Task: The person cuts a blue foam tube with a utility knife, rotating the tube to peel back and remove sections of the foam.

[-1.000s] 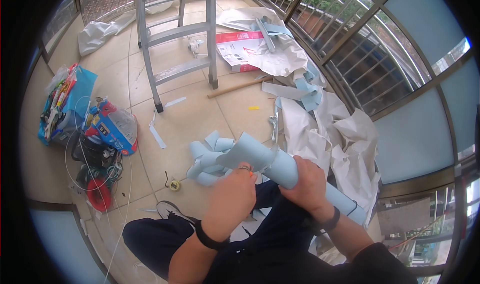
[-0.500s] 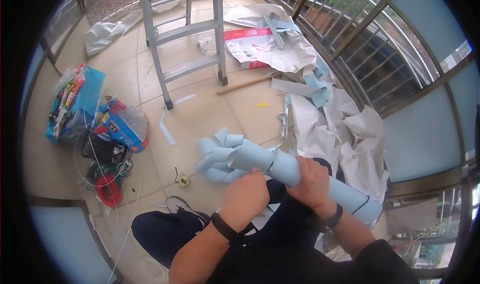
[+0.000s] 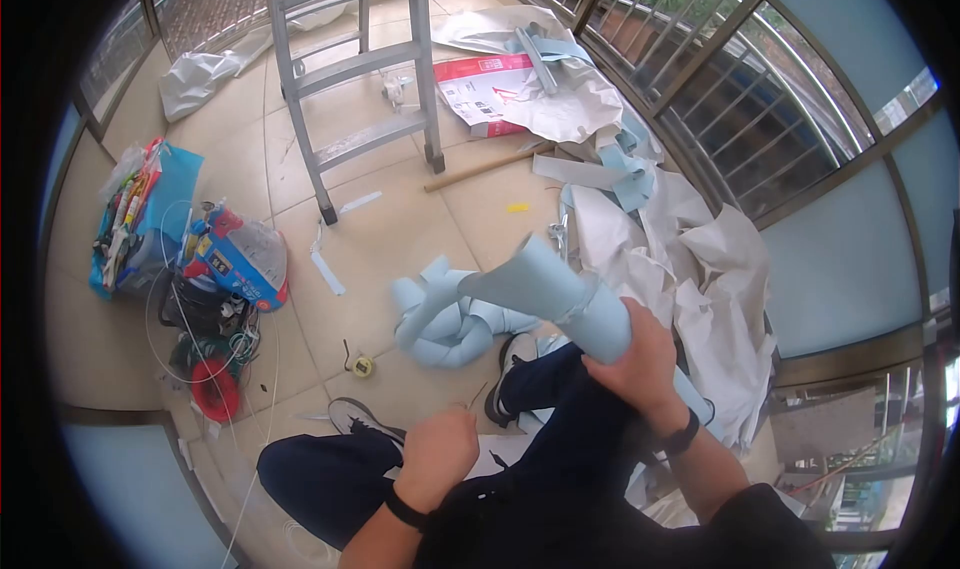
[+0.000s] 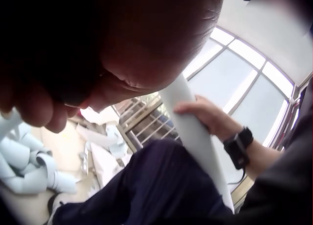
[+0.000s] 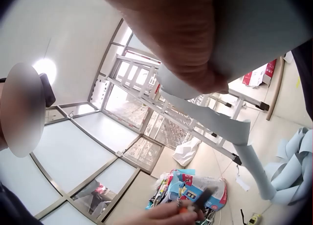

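Note:
My right hand [image 3: 640, 369] grips a thick light-blue roll [image 3: 600, 324] of sheet material, which lies slanted across my right thigh. The roll's far end is loose and flared, with a ragged line round it just beyond my fingers. From that end a strip [image 5: 259, 171] hangs down toward a heap of blue curled strips [image 3: 450, 334] on the floor. My left hand [image 3: 440, 454] is apart from the roll, low over my lap. Its fingers hold a small orange-handled knife [image 5: 198, 205] with a dark, flat blade, seen blurred in the right wrist view.
An aluminium ladder [image 3: 360, 79] stands ahead. Crumpled white sheets [image 3: 660, 249] lie along the right windows, near a wooden pole [image 3: 490, 167]. Bags of tools [image 3: 235, 254] and a red spool [image 3: 213, 394] with loose wire are at left. A tape measure [image 3: 362, 367] lies near my left shoe.
My left hand has drawn back from the roll toward my body, bringing the knife with it. The roll's loose far end now tips higher, and my right hand keeps its grip.

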A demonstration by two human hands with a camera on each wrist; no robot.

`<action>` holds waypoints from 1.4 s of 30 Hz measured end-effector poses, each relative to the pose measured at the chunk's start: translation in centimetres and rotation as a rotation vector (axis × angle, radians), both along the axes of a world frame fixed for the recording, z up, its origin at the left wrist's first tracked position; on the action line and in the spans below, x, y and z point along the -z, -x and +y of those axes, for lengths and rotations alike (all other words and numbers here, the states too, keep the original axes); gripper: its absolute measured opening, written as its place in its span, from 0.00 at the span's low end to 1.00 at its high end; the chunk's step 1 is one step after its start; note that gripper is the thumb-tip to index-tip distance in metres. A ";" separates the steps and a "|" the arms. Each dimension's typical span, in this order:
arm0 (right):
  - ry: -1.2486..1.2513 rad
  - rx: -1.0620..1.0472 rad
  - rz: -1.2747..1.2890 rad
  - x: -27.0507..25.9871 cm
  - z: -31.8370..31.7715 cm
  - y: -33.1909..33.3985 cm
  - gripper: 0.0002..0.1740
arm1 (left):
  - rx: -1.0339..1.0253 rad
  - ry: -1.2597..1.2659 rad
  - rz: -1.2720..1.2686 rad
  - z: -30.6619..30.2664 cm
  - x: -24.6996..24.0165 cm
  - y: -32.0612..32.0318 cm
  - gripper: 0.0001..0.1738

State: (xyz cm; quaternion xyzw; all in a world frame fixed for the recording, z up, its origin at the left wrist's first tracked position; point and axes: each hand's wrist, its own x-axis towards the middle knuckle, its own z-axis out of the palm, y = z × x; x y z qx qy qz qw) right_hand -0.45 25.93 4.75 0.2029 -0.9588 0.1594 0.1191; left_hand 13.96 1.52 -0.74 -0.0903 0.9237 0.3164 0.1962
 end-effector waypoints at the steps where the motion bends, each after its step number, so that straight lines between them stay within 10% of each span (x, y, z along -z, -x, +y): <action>1: -0.020 0.009 -0.047 0.1 -0.2 -0.4 0.45 | -0.002 0.004 -0.004 -0.3 -1.5 0.1 0.14; 12: -0.006 -0.123 0.089 1.0 -0.3 -1.2 0.40 | -0.320 -0.143 0.744 1.0 -5.4 5.7 0.19; 25: -0.072 -0.153 0.028 1.4 -0.4 -1.8 0.43 | -0.440 -1.074 0.304 -3.8 -5.9 8.5 0.26; 42: -0.160 -0.246 -0.018 1.4 -0.8 -2.3 0.45 | -0.122 -0.448 0.164 -7.2 -6.3 21.2 0.19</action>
